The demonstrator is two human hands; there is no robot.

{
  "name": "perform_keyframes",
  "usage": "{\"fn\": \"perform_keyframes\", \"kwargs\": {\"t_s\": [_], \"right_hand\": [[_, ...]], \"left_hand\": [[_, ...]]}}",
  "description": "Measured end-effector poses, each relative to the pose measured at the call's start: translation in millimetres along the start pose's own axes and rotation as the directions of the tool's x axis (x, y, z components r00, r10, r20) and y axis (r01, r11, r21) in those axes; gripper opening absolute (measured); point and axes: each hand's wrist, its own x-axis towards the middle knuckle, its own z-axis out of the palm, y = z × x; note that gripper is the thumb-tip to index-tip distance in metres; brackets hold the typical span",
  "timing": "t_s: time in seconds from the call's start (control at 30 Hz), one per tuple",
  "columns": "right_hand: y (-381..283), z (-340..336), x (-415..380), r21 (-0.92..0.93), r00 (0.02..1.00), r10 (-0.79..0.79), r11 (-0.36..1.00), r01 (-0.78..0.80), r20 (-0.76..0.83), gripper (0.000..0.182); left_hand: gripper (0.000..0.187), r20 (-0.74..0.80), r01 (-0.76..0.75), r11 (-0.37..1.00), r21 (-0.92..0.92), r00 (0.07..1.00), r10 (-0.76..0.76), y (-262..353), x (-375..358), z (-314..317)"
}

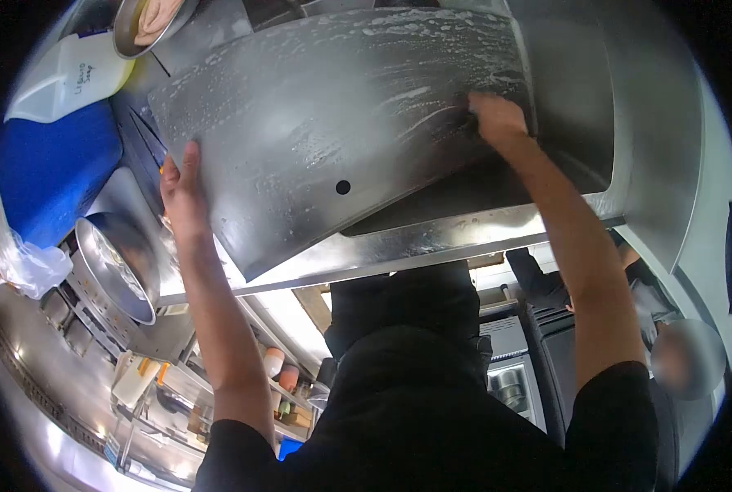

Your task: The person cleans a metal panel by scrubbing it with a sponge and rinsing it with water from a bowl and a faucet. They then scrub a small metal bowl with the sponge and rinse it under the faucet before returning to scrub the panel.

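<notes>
Head view: washing of a flat metal panel (300, 107), which lies at a slant across the sink (575, 90), its near left corner projecting over the front rim (464, 234). White suds streak the panel, most thickly along the far edge and toward the right; the area around the round hole (343, 187) carries mainly scattered drops. The left hand (184, 193) is partly closed about the left edge, thumb on the upper face and fingers at the side, and so appears to steady the sheet. The right hand (501, 119) is curled, knuckles up, against the face near the right end; whether it encloses a scrubbing pad cannot be told, as the fingertips are blurred and turned away. For good results, the scrubbing pressure should probably be directed down into the supported part of the sheet, since a push near the overhanging corner could tip it. Overlapping strokes from the sudsy end toward the hole would likely leave fewer missed bands, and the left grip is best kept firm but clear of the corner, as wet metal may slip and thin edges may cut. Left margin: a soap jug (71, 78), a blue container (59, 168) and a metal bowl (120, 271).
</notes>
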Motion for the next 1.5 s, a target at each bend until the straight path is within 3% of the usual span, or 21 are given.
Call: {"fn": "perform_keyframes", "kwargs": {"t_s": [0.1,0.13,0.17,0.23,0.33,0.53,0.63,0.7,0.73,0.83,0.93,1.03,1.07,1.13,1.23,1.3,1.37,1.43,1.5], "right_hand": [[13,4,-10,-0.06,0.983,-0.174,0.984,0.171,-0.056,0.03],[-4,-19,-23,0.001,0.978,-0.176,0.984,0.177,0.107,0.028],[-8,-16,-32,-0.007,0.95,-0.299,0.954,0.301,0.088,0.027],[-16,-9,-49,-0.026,0.846,-0.529,0.847,0.531,0.061,0.026],[-65,-27,-74,0.014,0.711,-0.702,0.712,0.702,0.045,0.027],[-151,-79,-94,0.327,0.623,-0.77,0.629,0.705,0.136,0.035],[-127,-54,-88,0.492,0.663,-0.749,0.577,0.652,0.0,0.043],[-93,-41,-80,0.295,0.705,-0.702,0.698,0.653,0.1,0.05],[-79,-44,-73,0.343,0.718,-0.669,0.732,0.589,0.195,0.048],[-77,-54,-71,0.402,0.713,-0.676,0.714,0.573,0.184,0.045],[-110,-58,-63,0.576,0.588,-0.799,0.539,0.614,0.121,0.045],[-156,-78,-69,0.572,0.594,-0.792,0.556,0.603,0.144,0.04],[-164,-84,-68,0.59,0.602,-0.777,0.577,0.565,0.184,0.039],[-161,-76,-70,0.573,0.636,-0.77,0.543,0.614,0.048,0.038],[-139,-66,-76,0.515,0.707,-0.706,0.592,0.62,-0.04,0.038],[-134,-59,-78,0.478,0.715,-0.695,0.604,0.638,-0.076,0.038],[-138,-54,-76,0.438,0.667,-0.735,0.564,0.701,-0.121,0.038],[-151,-56,-83,0.439,0.652,-0.751,0.553,0.708,-0.106,0.04],[-170,-59,-89,0.447,0.647,-0.755,0.544,0.71,-0.11,0.041]], "left_hand": [[0.034,-0.029,0.012,0.999,0.05,1.0,-0.01,-1,2,-5],[0.034,-0.05,0.019,0.998,0.067,0.999,-0.016,10,-2,4],[0.034,-0.071,0.024,0.996,0.081,0.997,-0.018,18,-2,11],[0.035,-0.024,-0.01,0.997,0.077,1.0,0.012,22,3,11],[0.035,-0.02,-0.013,0.993,0.116,1.0,0.016,20,5,7],[0.033,-0.014,-0.012,0.996,0.088,1.0,0.014,16,5,5],[0.031,-0.01,-0.02,0.995,0.097,1.0,0.021,17,3,7],[0.03,0.0,-0.033,0.996,0.08,0.999,0.033,14,3,4],[0.029,0.014,-0.043,0.998,0.043,0.999,0.042,8,7,2],[0.033,0.051,0.033,0.999,-0.03,0.998,-0.031,5,5,-4],[0.035,0.011,0.058,0.997,-0.054,0.998,-0.058,2,-1,-2],[0.041,0.012,0.113,0.993,-0.023,0.994,-0.113,-5,4,-16],[0.041,-0.001,0.106,0.989,-0.1,0.994,-0.107,-6,0,-17],[0.042,-0.026,0.089,0.962,-0.257,0.995,-0.1,6,-23,-14],[0.053,-0.038,0.158,0.986,-0.046,0.986,-0.16,3,-78,-35],[0.057,-0.015,0.183,0.972,-0.145,0.982,-0.187,-10,-118,-31],[0.051,0.024,0.396,0.836,-0.38,0.908,-0.419,-16,-146,-24],[0.051,0.089,0.405,0.667,-0.626,0.886,-0.455,-30,-156,-18],[0.051,0.127,0.395,0.576,-0.716,0.885,-0.449,-25,-154,-16]]}}
